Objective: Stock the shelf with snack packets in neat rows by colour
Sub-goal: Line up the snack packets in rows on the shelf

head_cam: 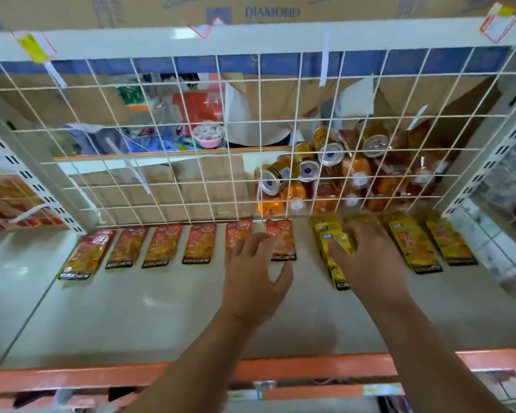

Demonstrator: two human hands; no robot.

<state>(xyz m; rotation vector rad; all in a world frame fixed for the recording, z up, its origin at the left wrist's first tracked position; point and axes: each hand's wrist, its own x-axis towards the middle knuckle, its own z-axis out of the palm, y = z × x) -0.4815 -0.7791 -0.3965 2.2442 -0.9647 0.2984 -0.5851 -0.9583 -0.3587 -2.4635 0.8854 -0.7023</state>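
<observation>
Several red snack packets (163, 245) lie flat in a row along the back of the white shelf (161, 317), against the wire grid. To their right lies a row of yellow packets (411, 248). My left hand (255, 281) hovers with fingers spread over the two rightmost red packets (282, 234) and holds nothing. My right hand (367, 263) rests on a small stack of yellow packets (332, 254) at the left end of the yellow row, fingers bent over them. Part of that stack is hidden under the hand.
A white wire grid (191, 162) closes the shelf's back. Behind it lie cans and orange bottles (340, 174) and cardboard boxes. An orange rail (72, 377) runs along the shelf's front edge. Perforated uprights stand at both sides.
</observation>
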